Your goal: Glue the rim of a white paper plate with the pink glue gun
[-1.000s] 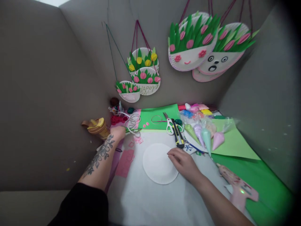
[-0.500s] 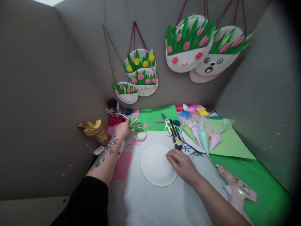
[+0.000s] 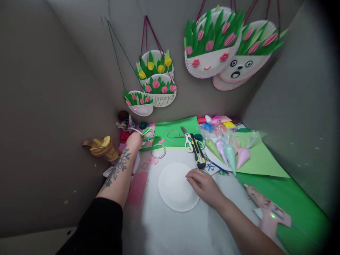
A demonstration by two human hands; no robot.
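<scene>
You're likely picking green leaves — left hand: can't tell grip; right hand: fingertips together. Next wants a light pinch.

Paper plate mid-table; right hand over plate's right edge; left hand back left, right by leaf cutouts; ring right of left hand, behind plate; card sheet at back of table; scissors at sheet's right end, cutter lying over them, behind right hand; piping bags right of cutter, clay packs behind bags; glue gun front right, beyond right forearm; paper piece left of plate; cup left of left forearm; plate baskets hanging on back wall, one cluster left, one right
</scene>
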